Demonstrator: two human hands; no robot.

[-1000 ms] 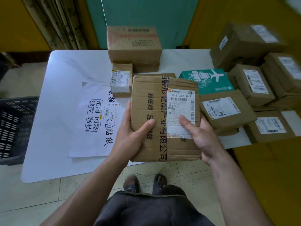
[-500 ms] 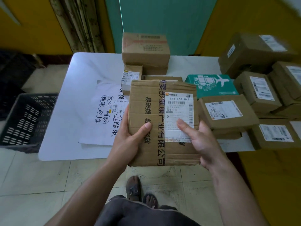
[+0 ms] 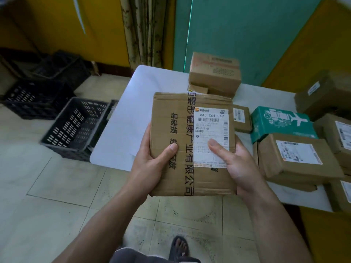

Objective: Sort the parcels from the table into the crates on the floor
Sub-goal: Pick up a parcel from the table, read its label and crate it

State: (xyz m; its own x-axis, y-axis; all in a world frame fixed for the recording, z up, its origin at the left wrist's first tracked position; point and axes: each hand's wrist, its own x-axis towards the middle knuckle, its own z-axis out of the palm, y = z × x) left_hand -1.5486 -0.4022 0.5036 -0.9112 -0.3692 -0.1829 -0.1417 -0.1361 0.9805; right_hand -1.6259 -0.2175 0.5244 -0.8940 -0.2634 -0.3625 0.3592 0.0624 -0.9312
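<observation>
I hold a flat brown cardboard parcel [image 3: 178, 133] with a white shipping label and black printed tape, above the near edge of the white table [image 3: 121, 130]. My left hand [image 3: 152, 160] grips its left edge, thumb on top. My right hand [image 3: 235, 164] grips its right lower edge, thumb on the label. Black slatted crates stand on the floor to the left: one [image 3: 76, 128] against the table's side, another [image 3: 36, 99] further left, and a third [image 3: 62, 67] behind them.
More parcels lie on the table to the right: a green box [image 3: 281, 122], a brown labelled box [image 3: 296, 158], a large carton [image 3: 214, 73] at the back. Pale tiled floor [image 3: 57, 186] stretches left. My sandalled foot [image 3: 179, 247] shows below.
The view has swung to the left, bringing the floor crates into sight. The parcel stays in both hands with the same grip and now sits over the table's left near corner.
</observation>
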